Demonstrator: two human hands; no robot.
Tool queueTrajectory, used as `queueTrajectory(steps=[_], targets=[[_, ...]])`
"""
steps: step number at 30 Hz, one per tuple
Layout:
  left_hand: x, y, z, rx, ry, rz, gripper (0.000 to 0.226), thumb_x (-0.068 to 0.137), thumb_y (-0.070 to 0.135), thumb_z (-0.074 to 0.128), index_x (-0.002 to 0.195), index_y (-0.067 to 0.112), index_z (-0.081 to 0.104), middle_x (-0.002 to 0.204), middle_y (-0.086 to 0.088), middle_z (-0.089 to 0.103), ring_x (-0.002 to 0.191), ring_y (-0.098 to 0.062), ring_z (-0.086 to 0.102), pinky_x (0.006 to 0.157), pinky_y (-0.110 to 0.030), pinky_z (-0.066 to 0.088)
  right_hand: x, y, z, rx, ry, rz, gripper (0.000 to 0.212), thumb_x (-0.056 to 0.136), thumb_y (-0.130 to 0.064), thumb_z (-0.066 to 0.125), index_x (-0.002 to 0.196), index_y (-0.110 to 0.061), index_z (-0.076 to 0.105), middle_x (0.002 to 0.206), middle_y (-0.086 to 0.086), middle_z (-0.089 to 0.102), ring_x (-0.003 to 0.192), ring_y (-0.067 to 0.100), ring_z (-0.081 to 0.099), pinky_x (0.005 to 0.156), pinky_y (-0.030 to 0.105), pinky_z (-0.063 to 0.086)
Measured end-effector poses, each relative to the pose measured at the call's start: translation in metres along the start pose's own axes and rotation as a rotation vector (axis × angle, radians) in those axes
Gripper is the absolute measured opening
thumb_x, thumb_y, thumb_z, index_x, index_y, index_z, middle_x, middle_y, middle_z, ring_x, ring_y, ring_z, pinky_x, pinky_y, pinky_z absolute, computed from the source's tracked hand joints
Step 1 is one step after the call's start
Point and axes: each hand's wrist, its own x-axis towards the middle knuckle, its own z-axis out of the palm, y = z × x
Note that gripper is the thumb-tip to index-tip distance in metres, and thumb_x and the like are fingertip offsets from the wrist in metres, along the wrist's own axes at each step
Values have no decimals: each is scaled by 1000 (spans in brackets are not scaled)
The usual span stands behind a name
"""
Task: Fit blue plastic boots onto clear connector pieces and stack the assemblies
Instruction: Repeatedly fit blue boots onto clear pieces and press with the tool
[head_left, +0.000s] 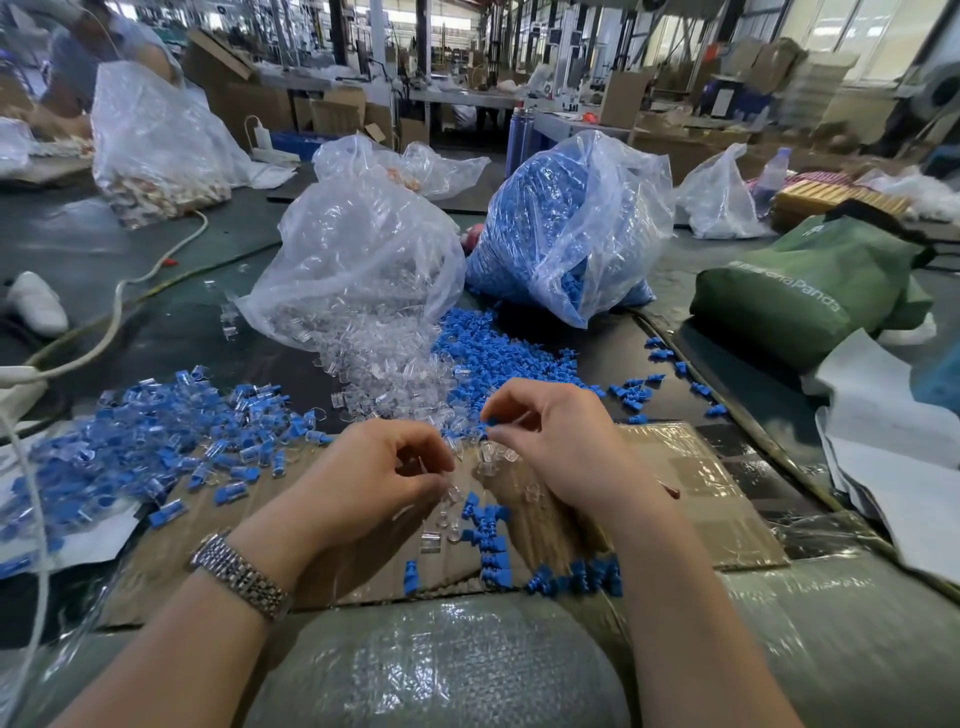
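Right hand (561, 441) pinches a blue boot (491, 419); left hand (384, 467) grips a clear connector (451, 492)

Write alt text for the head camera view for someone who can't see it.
Two bare hands work over cardboard: the right hand pinches a blue boot, the left hand curls around a clear connector. Finished assemblies are piled at left, bags of parts behind.

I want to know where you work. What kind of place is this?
Probably a factory workshop. Big bags of blue boots and clear connector pieces sit ahead, and cardboard boxes and workbenches stand behind.
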Motion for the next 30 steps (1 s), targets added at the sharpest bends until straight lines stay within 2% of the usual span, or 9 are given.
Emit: queueTrajectory(steps=[3,6,8,11,13,16,19,26,30], targets=[[0,2,2,0,-29,-8,15,84,25,81,91,34,71,85,18,72,82,2,66,76,-16,53,1,0,-1,47,5,36,15,87,-20,81,85,-31,71,83,-14,72,83,1,67,83,28,57],[0,2,0,-33,-11,-18,15,85,21,80,93,31,72,85,15,74,81,2,68,75,-12,52,1,1,-1,120,17,70,14,84,-21,83,82,-31,74,74,-21,69,71,-2,64,68,15,51],[1,2,-2,-114,36,-29,17,86,15,79,96,26,70,87,11,74,82,-2,70,75,-13,53,0,0,-2,207,13,75,13,82,-20,85,81,-29,75,72,-21,70,67,0,63,66,14,51],[2,2,-9,-390,40,-111,21,83,10,79,100,14,68,92,-3,75,83,-20,74,74,-27,61,0,-2,-4,343,-32,66,13,79,-17,88,83,-26,79,81,-7,77,79,10,73,83,29,60],[1,0,-13,-621,5,-178,26,77,14,82,100,10,71,95,-12,76,83,-29,74,76,-37,62,0,-3,-4,407,-73,41,14,77,-16,89,85,-25,80,83,-4,78,82,11,74,85,31,59],[1,-1,-15,-912,-30,-194,24,77,12,77,100,12,77,101,-17,75,87,-27,70,75,-34,61,-2,-4,-5,535,-104,-3,11,80,-12,85,88,-18,81,81,2,79,76,9,73,74,20,55],[2,0,-12,-1016,-32,-136,25,79,10,76,104,6,78,104,-18,74,94,-24,72,74,-26,59,-2,-5,-5,636,-68,-44,8,87,-5,78,94,-8,78,83,7,79,81,18,77,76,24,59],[1,7,-11,-1065,39,-139,22,74,7,75,95,6,80,96,-18,76,88,-23,74,73,-23,59,-3,-11,-2,537,-14,-130,8,89,-12,77,90,-19,76,84,1,75,76,11,66,79,29,58],[0,12,-10,-1084,53,-133,24,69,9,77,92,7,81,90,-18,76,84,-23,75,73,-24,60,-2,-11,1,400,31,-192,16,91,-17,76,86,-31,72,79,-17,68,70,0,58,69,15,45]])
